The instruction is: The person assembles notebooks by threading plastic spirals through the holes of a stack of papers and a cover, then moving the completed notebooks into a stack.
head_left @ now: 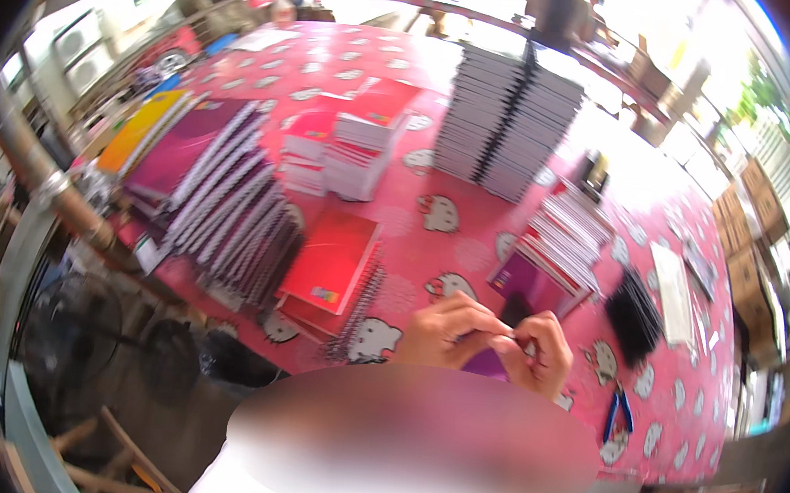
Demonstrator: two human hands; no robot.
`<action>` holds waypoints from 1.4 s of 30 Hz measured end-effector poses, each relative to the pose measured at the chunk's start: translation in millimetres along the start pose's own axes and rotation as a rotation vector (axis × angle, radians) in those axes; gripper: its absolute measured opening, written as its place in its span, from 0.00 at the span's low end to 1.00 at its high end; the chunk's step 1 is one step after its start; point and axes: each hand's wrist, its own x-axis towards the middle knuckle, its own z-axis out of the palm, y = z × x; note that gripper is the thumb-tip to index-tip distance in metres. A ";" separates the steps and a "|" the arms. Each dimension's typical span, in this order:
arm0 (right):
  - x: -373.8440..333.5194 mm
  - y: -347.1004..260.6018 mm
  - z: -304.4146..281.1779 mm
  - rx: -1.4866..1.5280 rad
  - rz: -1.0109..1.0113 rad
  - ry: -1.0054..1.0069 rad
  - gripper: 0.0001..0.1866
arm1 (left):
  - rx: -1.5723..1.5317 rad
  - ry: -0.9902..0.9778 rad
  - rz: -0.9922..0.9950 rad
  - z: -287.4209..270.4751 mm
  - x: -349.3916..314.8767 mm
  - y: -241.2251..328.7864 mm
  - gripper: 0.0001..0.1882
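Note:
My left hand (447, 331) and my right hand (545, 355) meet at the table's near edge, fingertips pinched together. Whatever sits between the fingertips is too small to make out. Just under them shows a purple cover (486, 363), mostly hidden by the hands and a blurred patch. Beyond my fingers lies a small dark piece (516, 308), beside a stack of purple-covered booklets (543, 276). To the right are a bundle of black spiral binding coils (634, 316) and blue-handled pliers (619, 413). Red spiral notebooks (330, 261) lie to the left of my left hand.
A pink patterned cloth (397, 219) covers the table. Tall stacks of spiral-bound notebooks (507, 120) stand at the back. Leaning purple notebooks (222, 184), a yellow one (142, 135) and red booklet stacks (372, 136) fill the left. White strips (671, 291) lie far right; boxes (753, 231) stand beyond.

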 end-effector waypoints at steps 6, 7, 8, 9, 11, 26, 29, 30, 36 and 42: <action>-7.6 -6.3 3.2 -0.081 -0.009 -0.038 0.04 | 0.017 0.008 -0.041 -5.6 -1.8 11.1 0.06; -7.2 -7.0 4.1 -0.080 -0.021 -0.045 0.04 | 0.016 0.011 -0.060 -6.4 -3.5 12.3 0.06; -6.9 -8.1 5.1 -0.080 -0.032 -0.051 0.04 | 0.014 0.012 -0.078 -7.2 -5.0 13.3 0.06; -6.4 -9.1 5.8 -0.080 -0.042 -0.054 0.04 | 0.010 0.011 -0.097 -8.2 -5.4 14.1 0.06; -4.0 -10.6 4.9 -0.082 -0.055 -0.084 0.04 | 0.050 0.040 -0.053 -9.1 -5.1 15.2 0.06; 14.4 -17.9 20.5 0.154 -0.099 -0.132 0.23 | 0.273 0.020 -0.038 -120.1 25.5 78.2 0.09; 15.7 28.9 -22.0 -0.137 0.010 0.019 0.23 | 0.294 0.622 0.012 -189.3 57.0 95.6 0.14; 16.2 44.6 -33.4 -0.331 -0.035 0.011 0.19 | 0.514 0.651 0.128 -228.0 57.2 100.5 0.16; 19.3 129.5 -48.4 -0.792 -0.145 0.043 0.17 | 1.283 0.494 -0.148 -310.8 32.9 63.0 0.10; 27.3 155.2 -53.2 -0.889 -0.062 0.067 0.20 | 1.502 0.414 0.164 -314.0 45.5 55.3 0.13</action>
